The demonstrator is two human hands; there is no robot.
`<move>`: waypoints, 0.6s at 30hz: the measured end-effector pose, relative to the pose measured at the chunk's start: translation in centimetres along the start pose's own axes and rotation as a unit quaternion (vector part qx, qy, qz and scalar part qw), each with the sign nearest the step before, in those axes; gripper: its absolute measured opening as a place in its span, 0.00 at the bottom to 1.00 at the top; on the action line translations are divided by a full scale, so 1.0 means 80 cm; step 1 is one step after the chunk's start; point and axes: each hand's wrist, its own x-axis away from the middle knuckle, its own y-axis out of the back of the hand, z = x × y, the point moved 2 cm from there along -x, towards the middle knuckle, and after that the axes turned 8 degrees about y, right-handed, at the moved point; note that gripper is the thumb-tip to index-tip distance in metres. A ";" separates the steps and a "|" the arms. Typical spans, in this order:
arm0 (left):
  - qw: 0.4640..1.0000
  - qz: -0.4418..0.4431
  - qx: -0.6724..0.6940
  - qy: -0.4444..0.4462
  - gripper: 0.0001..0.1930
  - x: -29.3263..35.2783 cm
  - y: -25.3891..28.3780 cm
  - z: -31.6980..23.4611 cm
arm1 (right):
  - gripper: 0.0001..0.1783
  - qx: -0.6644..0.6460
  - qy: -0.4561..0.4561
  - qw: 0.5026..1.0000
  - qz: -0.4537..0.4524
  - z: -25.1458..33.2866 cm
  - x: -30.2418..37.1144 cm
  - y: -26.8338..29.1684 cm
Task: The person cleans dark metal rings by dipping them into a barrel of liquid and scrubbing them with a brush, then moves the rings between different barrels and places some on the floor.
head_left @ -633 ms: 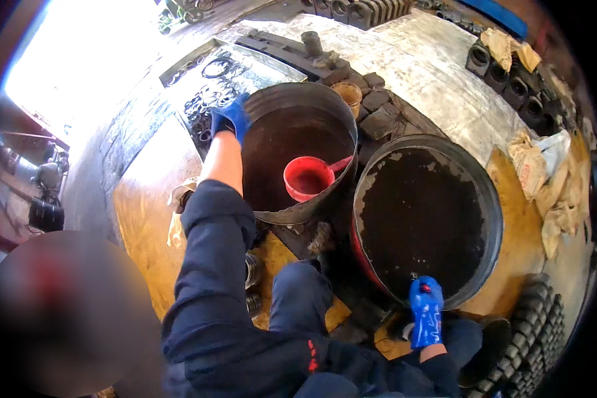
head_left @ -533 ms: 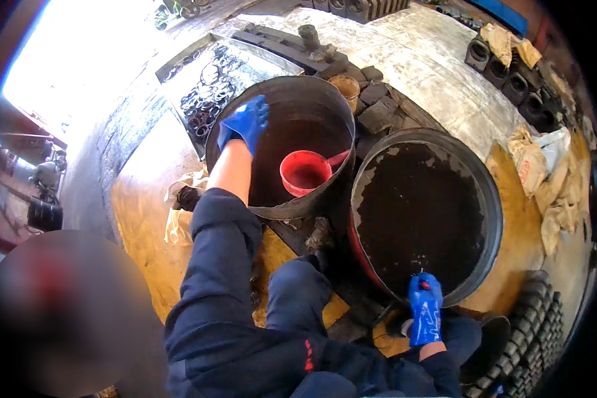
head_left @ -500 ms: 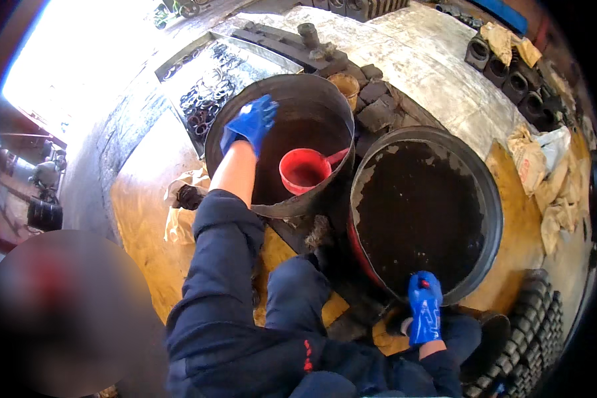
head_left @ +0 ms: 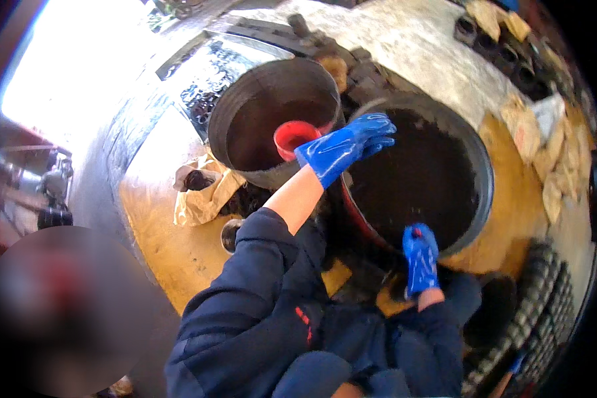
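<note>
My left hand (head_left: 351,147), in a blue rubber glove, reaches over the left edge of the right drum (head_left: 486,192), its fingers stretched out and holding nothing. Dark contents fill much of this drum. My right hand (head_left: 420,257), gloved in the same blue, is at its near rim, closed around something with a small red end; the rest of that thing is hidden in the fist. To the left stands a second metal drum (head_left: 220,126) with dark brown contents low inside. A red plastic dipper (head_left: 292,138) sits in it, its handle partly covered by my left glove.
Metal rings (head_left: 212,76) lie in a tray beyond the left drum. A paper sack (head_left: 209,196) lies left of it. Stacked dark parts (head_left: 530,312) stand at the right. Crumpled sacks (head_left: 544,146) lie far right. Another person's gloved hand (head_left: 516,363) shows at lower right.
My left hand has swung from over the left drum rightward to the right drum's edge. My right hand keeps its closed grip at the near rim. The whole view has shifted somewhat.
</note>
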 end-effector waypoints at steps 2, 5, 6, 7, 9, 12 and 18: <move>0.989 0.112 -0.083 0.045 0.19 0.001 -0.068 0.060 | 0.19 -0.052 0.012 0.999 0.004 -0.024 0.001 0.012; 0.964 0.060 -0.169 0.194 0.19 0.008 -0.111 0.102 | 0.18 -0.148 0.080 0.983 -0.067 -0.022 -0.004 0.043; 0.961 0.047 -0.175 0.209 0.19 0.016 -0.105 0.114 | 0.17 -0.128 0.059 0.990 -0.019 0.006 -0.014 0.070; 0.963 0.047 -0.163 0.210 0.20 0.019 -0.122 0.129 | 0.17 -0.076 0.005 0.996 0.044 0.010 -0.023 0.102; 0.961 0.013 -0.151 0.230 0.23 0.017 -0.131 0.153 | 0.18 -0.081 0.023 0.996 0.037 0.007 -0.033 0.136; 0.949 -0.014 -0.188 0.254 0.31 -0.020 -0.113 0.204 | 0.21 -0.087 -0.051 0.995 0.018 -0.004 -0.047 0.176; 0.806 0.002 -0.580 0.123 0.48 -0.069 -0.096 0.243 | 0.24 -0.129 -0.123 0.984 0.021 -0.063 -0.079 0.190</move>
